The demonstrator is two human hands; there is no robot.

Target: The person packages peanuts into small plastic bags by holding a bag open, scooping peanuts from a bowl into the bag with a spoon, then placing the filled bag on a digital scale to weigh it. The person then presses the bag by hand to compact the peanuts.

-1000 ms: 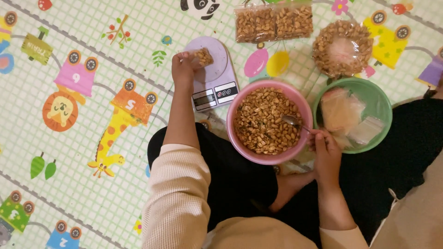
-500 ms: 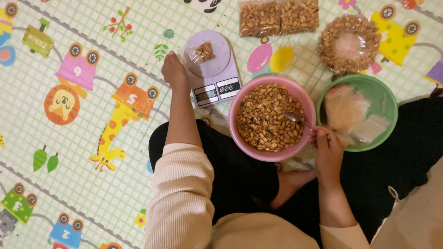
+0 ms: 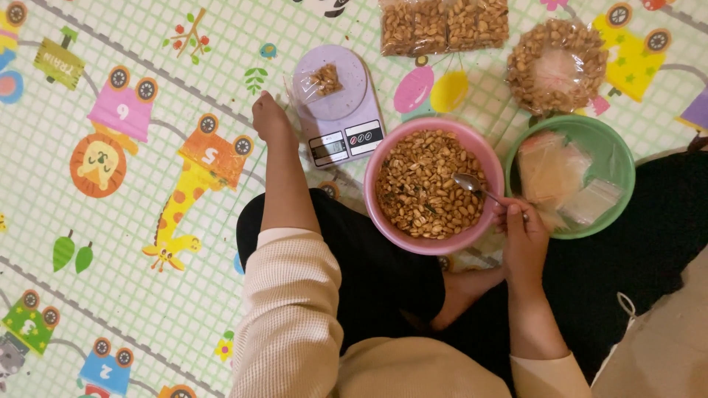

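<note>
My right hand (image 3: 522,234) grips a metal spoon (image 3: 472,184) whose bowl rests over the peanuts in the pink bowl (image 3: 383,225). My left hand (image 3: 270,120) rests on the mat just left of the lilac kitchen scale (image 3: 341,125), fingers curled, holding nothing. A small clear bag with a few peanuts (image 3: 324,79) lies on the scale's round platform. The green bowl (image 3: 618,158) at my right holds empty clear bags.
Two filled peanut bags (image 3: 444,23) lie at the top of the mat. A round clear bag of peanuts (image 3: 557,65) sits above the green bowl. I sit cross-legged on a children's play mat (image 3: 118,221) with animal prints; my foot (image 3: 464,291) is below the pink bowl.
My left hand let go of the small peanut bag on the scale and drew back left onto the mat. My right hand stays at the pink bowl with the spoon.
</note>
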